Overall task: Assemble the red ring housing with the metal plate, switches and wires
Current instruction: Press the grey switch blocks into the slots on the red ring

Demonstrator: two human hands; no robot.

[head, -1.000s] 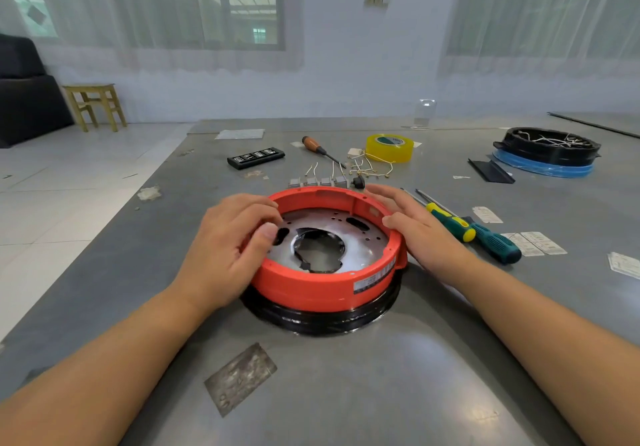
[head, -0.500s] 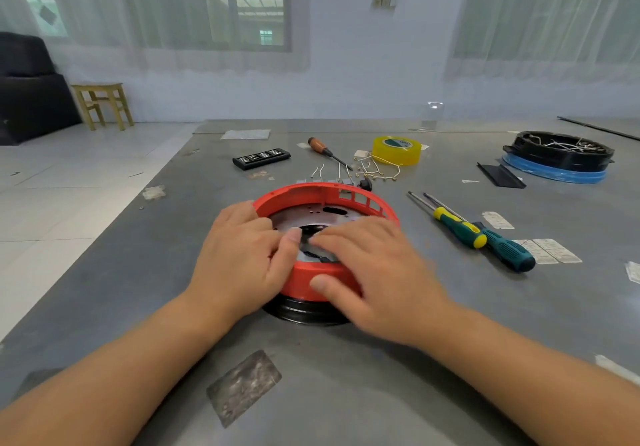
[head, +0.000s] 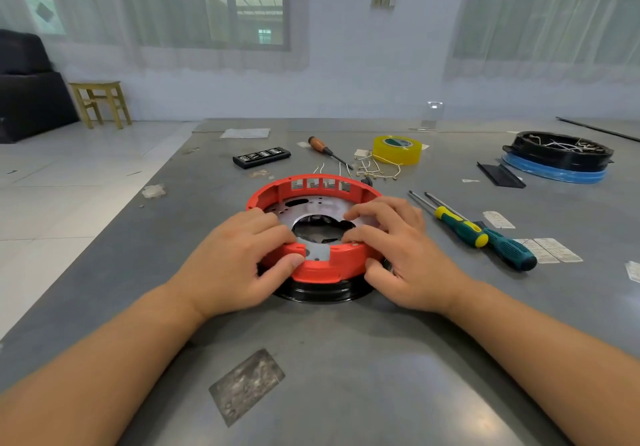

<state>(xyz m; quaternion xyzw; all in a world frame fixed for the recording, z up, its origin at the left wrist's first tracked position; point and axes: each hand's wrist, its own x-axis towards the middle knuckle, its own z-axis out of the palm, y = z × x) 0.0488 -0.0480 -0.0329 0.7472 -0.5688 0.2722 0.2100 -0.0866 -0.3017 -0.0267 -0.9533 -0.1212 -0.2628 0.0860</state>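
Red plastic fills the middle of the head view: the red ring housing sits on a black base on the grey worktop, near the person, with the metal plate lying inside it. The left hand grasps the ring's near-left rim, thumb on the outer wall and fingers curled over onto the plate; the right hand grips the near-right rim the same way. I judge the step in hand to be seating the plate in the ring, its tab showing in the near notch. Next would come the switches and wires, which lie loose just behind the ring; that calls for letting go with 1 hand and reaching over the far rim. The 2 screwdrivers lie to the right, another screwdriver and a tape roll further back. Of containers, a black tray on a blue ring far right holds what look like pale wires, though it is too distant to be sure.
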